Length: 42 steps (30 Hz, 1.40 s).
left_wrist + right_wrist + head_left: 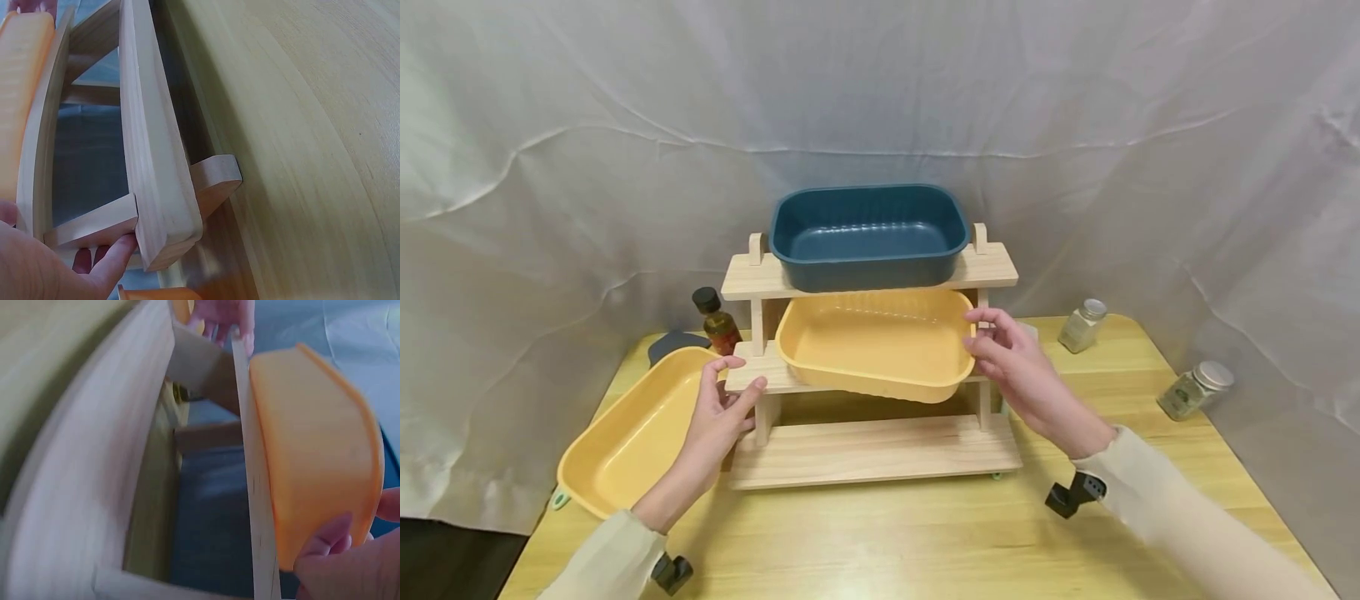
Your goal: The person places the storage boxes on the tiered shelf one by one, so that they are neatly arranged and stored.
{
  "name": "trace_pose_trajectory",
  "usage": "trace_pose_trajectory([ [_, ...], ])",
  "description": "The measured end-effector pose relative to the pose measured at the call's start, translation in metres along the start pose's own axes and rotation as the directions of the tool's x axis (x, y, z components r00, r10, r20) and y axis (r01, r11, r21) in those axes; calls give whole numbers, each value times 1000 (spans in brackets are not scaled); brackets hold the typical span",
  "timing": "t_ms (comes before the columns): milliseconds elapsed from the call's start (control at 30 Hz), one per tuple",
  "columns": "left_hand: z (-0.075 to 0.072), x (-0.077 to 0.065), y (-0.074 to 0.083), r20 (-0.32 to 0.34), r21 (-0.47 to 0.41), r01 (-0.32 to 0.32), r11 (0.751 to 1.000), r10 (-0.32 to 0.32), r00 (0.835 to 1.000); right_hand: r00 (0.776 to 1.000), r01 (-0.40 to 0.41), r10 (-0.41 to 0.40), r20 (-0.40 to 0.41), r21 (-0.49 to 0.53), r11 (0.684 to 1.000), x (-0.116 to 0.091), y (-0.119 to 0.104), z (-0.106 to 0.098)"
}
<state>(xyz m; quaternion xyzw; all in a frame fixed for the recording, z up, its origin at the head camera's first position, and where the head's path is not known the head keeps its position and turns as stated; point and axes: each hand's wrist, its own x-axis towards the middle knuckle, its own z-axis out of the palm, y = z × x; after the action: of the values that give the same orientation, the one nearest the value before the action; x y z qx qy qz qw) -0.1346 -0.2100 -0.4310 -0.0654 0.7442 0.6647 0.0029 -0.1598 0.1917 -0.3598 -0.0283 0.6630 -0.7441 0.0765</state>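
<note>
A three-tier wooden rack stands on the table, its lowest shelf bare. On the middle shelf sits a yellow plastic bin, tilted, with its right front corner jutting past the shelf's edge. My right hand pinches that bin's right end, thumb and fingers at the rim. At the rack's left side my left hand grips the end of the middle shelf, with fingers at the side support in the left wrist view. A dark blue bin rests on the top shelf.
A second yellow bin lies slanted at the left, partly behind my left arm. Near it stand an amber bottle and a dark flat object. Two lidded glass jars, one nearer the rack and one farther right, stand before grey cloth.
</note>
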Motion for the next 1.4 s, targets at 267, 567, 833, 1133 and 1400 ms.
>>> trace_pose_trajectory([
  [267, 3, 1, -1, 3, -4, -1, 1000, 1, 1000, 999, 32, -32, 8, -37, 999, -20, 0, 7],
  [567, -1, 0, -1, -2, 11, 2, 1000, -2, 1000, 997, 35, -33, 63, -27, 999, -11, -3, 7],
  [833, -2, 0, 0, 8, 43, -1, 999, 0, 1000, 995, -6, 10, 104, -33, 999, 4, -7, -2],
  [1133, 0, 0, 0, 5, 30, -1, 1000, 0, 1000, 995, -46, 48, 91, -18, 999, 15, -9, -6],
  [1400, -1, -1, 0, 2, 40, -7, 999, 7, 1000, 997, -35, 34, 71, 7, 999, 18, -7, -4],
])
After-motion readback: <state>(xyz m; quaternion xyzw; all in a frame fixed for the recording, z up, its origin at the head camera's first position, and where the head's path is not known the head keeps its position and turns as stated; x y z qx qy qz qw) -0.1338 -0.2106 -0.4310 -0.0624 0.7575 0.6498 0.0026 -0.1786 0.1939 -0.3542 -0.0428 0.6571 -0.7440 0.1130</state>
